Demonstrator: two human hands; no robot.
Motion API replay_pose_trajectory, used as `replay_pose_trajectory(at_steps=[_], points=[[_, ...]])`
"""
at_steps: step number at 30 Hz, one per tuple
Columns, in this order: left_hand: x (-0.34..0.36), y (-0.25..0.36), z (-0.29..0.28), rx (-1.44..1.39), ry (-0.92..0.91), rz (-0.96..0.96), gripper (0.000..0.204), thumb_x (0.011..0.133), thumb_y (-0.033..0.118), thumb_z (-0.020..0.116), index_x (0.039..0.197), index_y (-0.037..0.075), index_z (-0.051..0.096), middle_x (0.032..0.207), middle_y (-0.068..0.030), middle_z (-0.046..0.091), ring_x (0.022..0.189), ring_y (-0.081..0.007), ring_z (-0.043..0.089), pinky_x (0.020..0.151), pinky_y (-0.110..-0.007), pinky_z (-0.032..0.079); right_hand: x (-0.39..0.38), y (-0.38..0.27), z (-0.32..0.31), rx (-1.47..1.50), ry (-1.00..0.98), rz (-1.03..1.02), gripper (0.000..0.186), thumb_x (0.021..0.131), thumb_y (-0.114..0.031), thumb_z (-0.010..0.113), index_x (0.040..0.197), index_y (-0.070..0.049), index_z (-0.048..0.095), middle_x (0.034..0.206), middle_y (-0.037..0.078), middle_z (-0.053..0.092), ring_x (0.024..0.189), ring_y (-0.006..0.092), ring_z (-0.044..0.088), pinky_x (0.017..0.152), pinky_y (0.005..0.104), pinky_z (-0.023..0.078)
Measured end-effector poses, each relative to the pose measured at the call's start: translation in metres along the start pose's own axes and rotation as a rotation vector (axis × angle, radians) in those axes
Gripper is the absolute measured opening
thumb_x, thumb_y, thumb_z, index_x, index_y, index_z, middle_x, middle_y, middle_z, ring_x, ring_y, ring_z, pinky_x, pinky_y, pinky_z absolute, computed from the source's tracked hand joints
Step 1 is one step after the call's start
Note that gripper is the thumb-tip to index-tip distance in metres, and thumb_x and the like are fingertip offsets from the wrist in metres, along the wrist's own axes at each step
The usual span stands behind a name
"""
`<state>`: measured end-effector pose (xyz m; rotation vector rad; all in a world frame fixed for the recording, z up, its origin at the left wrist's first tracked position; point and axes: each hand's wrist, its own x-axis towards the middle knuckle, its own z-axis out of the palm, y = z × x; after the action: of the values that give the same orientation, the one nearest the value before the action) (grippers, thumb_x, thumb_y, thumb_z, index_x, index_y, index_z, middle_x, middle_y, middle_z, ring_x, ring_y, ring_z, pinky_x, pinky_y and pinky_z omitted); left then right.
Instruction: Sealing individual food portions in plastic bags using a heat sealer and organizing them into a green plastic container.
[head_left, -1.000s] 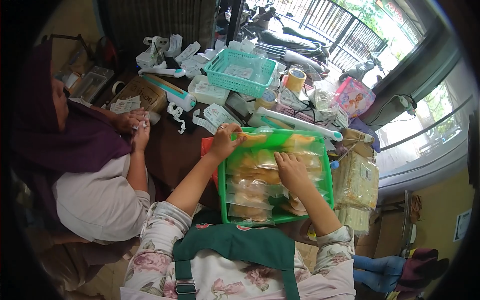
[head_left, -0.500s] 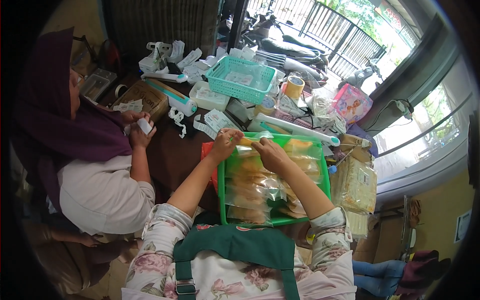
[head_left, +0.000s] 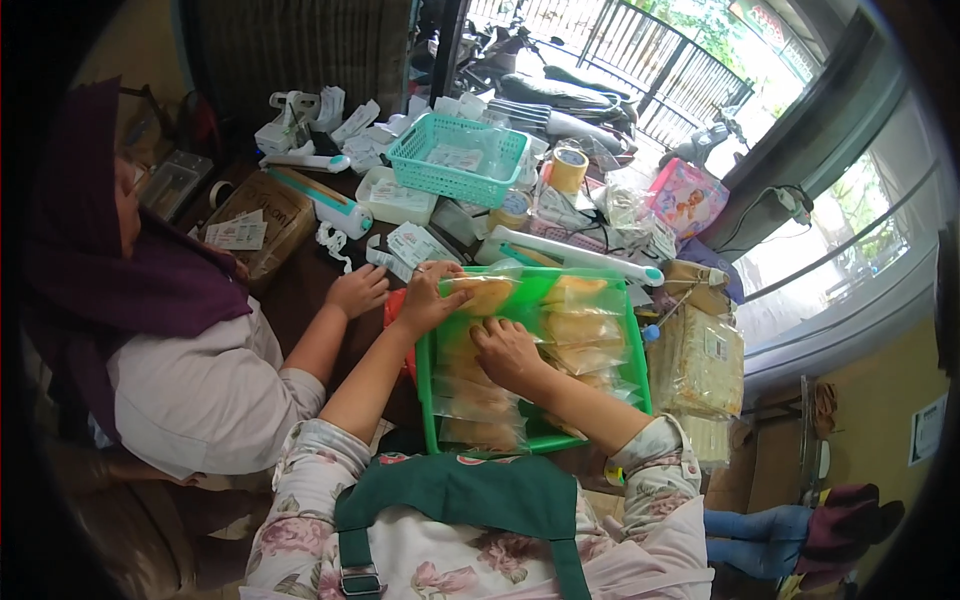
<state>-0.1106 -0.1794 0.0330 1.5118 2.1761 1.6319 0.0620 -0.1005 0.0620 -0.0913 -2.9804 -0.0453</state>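
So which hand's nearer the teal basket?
Left. Left hand is at the tray corner nearest the basket; right hand is farther back, toward the tray's middle.

tbh the tabletop was super cluttered, with a teal basket holding paper slips, a yellowish tape roll, a cardboard box off left, plus motorbikes outside near a dark fence.

Glare upper right, left seemingly murky

Right hand hides part of packets beneath. Green apron cut off at lower edge. Loose paper labels too small to read.
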Motion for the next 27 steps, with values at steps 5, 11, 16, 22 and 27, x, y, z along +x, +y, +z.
replay_pose_trajectory(at_steps=[5,11,16,22,27], points=[[0.002,-0.001,0.003,0.007,0.011,0.002,0.037,0.066,0.029,0.072,0.092,0.007,0.059,0.088,-0.0104,0.062,0.092,-0.0291,0.054,0.082,-0.038,0.04,0.008,0.018,0.021,-0.008,-0.09,-0.103,0.026,0.071,-0.012,0.056,0.097,-0.009,0.053,0.086,0.007,0.056,0.083,0.0239,0.057,0.071,0.0343,0.044],[0.0,-0.007,0.002,-0.031,0.025,0.03,0.037,0.067,0.031,0.072,0.094,0.009,0.059,0.089,-0.0105,0.063,0.092,-0.029,0.053,0.083,-0.038,0.04,0.009,0.038,-0.023,0.254,0.121,0.015,0.013,0.071,-0.007,0.054,0.084,-0.007,0.056,0.08,0.007,0.059,0.074,0.0257,0.06,0.062,0.0373,0.047],[0.002,-0.004,0.001,-0.043,-0.03,-0.039,0.04,0.071,0.03,0.068,0.102,0.01,0.055,0.091,-0.0114,0.063,0.094,-0.031,0.053,0.085,-0.04,0.039,0.003,0.057,-0.028,0.836,0.229,0.31,0.016,0.08,0.005,0.049,0.094,-0.001,0.053,0.079,0.009,0.06,0.073,0.0173,0.06,0.065,0.0261,0.048],[0.008,-0.021,-0.003,-0.179,-0.158,-0.043,0.041,0.078,0.033,0.061,0.107,0.007,0.054,0.101,-0.0141,0.059,0.103,-0.0292,0.049,0.09,-0.038,0.036,0.01,0.06,0.003,1.247,0.221,0.532,0.012,0.078,0.003,0.051,0.089,0.0,0.051,0.074,0.006,0.056,0.071,0.0126,0.056,0.063,0.0253,0.046],[0.007,-0.003,-0.011,-0.022,-0.237,0.035,0.057,0.066,0.038,0.069,0.112,0.01,0.05,0.11,-0.0141,0.055,0.109,-0.0323,0.045,0.093,-0.042,0.035,0.02,0.059,0.033,1.368,0.285,0.603,0.012,0.077,0.005,0.051,0.089,0.001,0.051,0.075,0.005,0.056,0.072,0.0119,0.056,0.064,0.0252,0.046]])
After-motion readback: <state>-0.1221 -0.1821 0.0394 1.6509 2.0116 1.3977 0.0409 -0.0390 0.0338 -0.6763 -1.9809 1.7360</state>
